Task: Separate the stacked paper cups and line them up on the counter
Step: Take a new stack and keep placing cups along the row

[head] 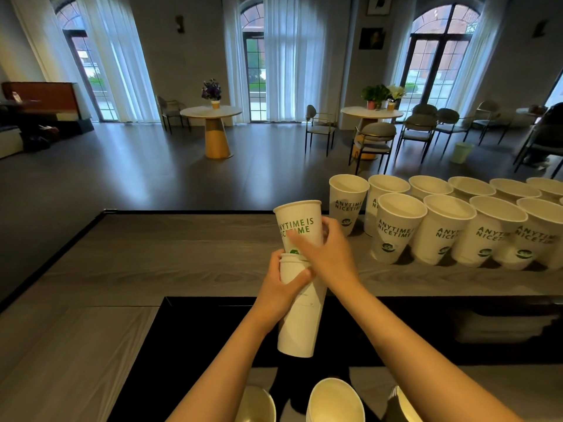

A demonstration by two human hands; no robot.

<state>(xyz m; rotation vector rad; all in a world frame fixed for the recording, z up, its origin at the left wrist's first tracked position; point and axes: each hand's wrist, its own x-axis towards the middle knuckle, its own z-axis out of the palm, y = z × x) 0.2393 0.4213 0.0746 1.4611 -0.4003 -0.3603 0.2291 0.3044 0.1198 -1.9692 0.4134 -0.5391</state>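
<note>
— Where are the hands?
— Left hand (281,287) grips the cup stack (300,318) above the counter (182,257); right hand (323,251) grasps the top cup (300,222), partly lifted out.
— Anything unclear?
— Fingers cover its lettering; the lined-up cups (441,226) run off frame right.

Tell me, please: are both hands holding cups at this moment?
Yes, the left hand grips the stack, and the right hand holds the top cup partly drawn out of it.

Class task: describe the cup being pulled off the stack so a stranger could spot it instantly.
Start at the grey wooden counter. Over its middle, two hands hold a stack; the top cup is half drawn out, gripped by the right hand. Unlike the lined-up cups, it is held aloft.
</note>
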